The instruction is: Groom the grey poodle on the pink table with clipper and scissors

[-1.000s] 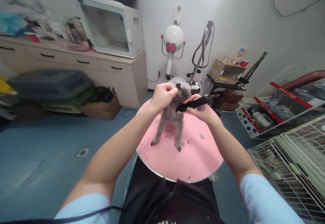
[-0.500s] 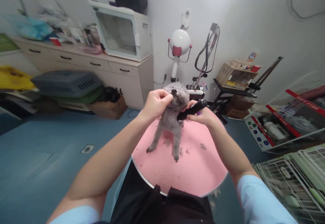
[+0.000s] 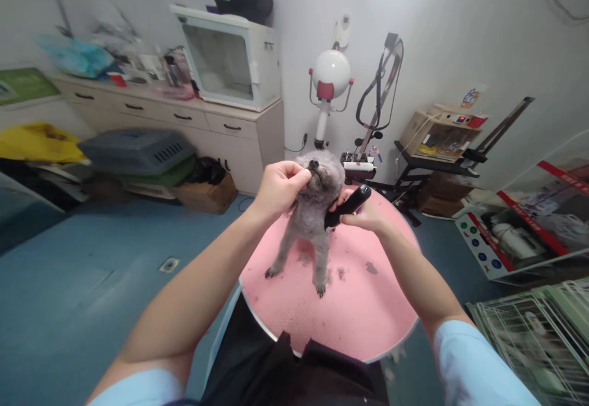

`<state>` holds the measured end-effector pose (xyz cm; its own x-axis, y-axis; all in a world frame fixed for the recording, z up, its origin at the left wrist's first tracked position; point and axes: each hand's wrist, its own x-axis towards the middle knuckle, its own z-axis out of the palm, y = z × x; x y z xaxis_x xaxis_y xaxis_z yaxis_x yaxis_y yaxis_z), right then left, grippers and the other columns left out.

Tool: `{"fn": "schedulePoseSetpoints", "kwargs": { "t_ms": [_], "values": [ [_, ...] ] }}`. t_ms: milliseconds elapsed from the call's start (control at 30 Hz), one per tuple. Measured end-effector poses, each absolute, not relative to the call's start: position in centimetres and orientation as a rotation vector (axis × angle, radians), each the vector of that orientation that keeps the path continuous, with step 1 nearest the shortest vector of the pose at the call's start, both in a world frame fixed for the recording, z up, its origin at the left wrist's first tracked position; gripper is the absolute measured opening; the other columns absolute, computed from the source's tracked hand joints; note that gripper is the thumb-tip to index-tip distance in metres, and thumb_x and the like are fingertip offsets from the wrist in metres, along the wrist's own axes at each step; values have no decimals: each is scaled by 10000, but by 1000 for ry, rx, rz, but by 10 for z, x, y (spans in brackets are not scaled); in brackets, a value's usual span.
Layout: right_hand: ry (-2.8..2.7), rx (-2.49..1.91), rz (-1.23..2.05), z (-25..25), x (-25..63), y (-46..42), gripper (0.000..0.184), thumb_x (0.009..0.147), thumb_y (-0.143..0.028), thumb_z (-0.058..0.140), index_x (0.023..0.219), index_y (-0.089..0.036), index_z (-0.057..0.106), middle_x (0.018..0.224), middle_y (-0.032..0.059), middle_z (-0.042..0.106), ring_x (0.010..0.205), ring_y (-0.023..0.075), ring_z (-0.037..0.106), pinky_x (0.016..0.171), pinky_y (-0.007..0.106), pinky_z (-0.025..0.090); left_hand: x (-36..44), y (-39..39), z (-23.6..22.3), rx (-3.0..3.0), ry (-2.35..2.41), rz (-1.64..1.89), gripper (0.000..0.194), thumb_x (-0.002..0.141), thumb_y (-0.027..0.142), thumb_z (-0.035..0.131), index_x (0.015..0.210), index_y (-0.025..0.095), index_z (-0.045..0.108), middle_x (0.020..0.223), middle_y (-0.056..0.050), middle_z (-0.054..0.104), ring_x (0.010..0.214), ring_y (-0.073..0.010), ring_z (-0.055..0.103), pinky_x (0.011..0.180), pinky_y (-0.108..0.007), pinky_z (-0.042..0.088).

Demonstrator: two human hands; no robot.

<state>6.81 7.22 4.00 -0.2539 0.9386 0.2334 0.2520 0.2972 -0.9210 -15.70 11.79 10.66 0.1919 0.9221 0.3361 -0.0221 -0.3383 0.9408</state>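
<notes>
A small grey dog stands on a round pink table, front paws towards me, head tipped up. My left hand is closed in a pinch on the dog's muzzle, holding the head raised. My right hand is wrapped round a black clipper, whose tip lies against the dog's neck and chest on its right side. Tufts of cut fur lie on the pink surface near the paws.
A cream cabinet with a white glass-fronted box stands at the back left. Pet carriers sit on the blue floor. A white and red stand dryer is behind the table. Wire cages stand at the right.
The view has swung slightly left and up. The clipper has shifted lower along the dog's neck. My left hand keeps its hold on the muzzle.
</notes>
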Motion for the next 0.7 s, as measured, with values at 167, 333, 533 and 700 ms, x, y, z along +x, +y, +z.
{"fn": "schedulePoseSetpoints", "kwargs": {
  "t_ms": [167,333,533,700],
  "values": [
    [-1581,-1022,1046,29,74,63,345,627,-354,814,824,-235,557,868,28,722,840,227,694,734,373,577,-159,114,103,1553,874,1285,164,592,268,610,496,153,544,484,29,492,461,-64,384,443,-194,292],
    [-1524,-884,947,25,70,73,400,624,-409,853,847,-244,565,892,24,721,861,213,688,800,381,571,-156,111,103,1553,869,1289,150,592,248,605,495,154,539,487,29,496,470,-65,387,457,-196,307],
    [-1556,-1031,1072,-21,70,44,430,622,-470,856,834,-229,570,894,50,734,846,237,707,781,414,587,-158,105,101,1545,872,1281,166,593,270,614,500,155,540,483,30,484,461,-63,371,437,-195,275],
    [-1397,-986,905,-19,73,32,473,650,-553,829,879,-251,546,927,53,748,889,252,717,817,452,582,-156,101,100,1558,870,1275,164,594,260,605,490,154,535,494,25,490,477,-66,375,449,-197,284]
  ]
}}
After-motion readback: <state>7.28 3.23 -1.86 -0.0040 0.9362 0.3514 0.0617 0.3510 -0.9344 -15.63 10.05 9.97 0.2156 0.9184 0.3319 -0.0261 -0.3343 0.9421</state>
